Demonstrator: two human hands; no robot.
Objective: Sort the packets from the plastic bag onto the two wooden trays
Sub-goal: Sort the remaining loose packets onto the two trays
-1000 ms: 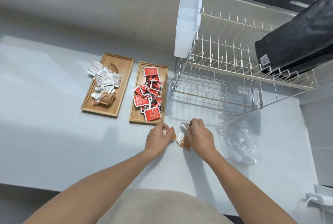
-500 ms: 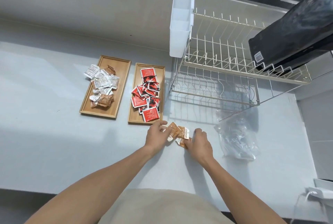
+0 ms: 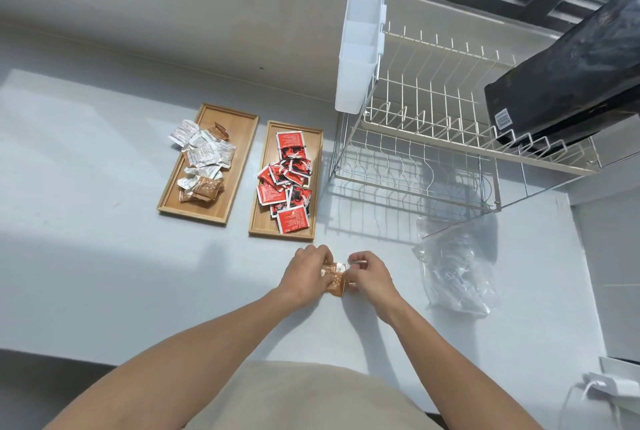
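Brown packets [image 3: 336, 279] pinched between left hand [image 3: 306, 277] and right hand [image 3: 369, 275], fingers of both curled onto them, just in front of right wooden tray [image 3: 317, 187]. Pale grey countertop [image 3: 104, 256] below a window; left wooden tray [image 3: 242, 159] beside that tray, crumpled plastic bag [image 3: 453, 274] to its right. Small, speckled brown with white edges.

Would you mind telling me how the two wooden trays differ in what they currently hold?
The left tray holds white and brown packets, while the right tray holds only red packets. The left tray's white packets spill over its left rim; the right tray's stay inside. Both are shallow rectangular wooden trays lying side by side on the counter.
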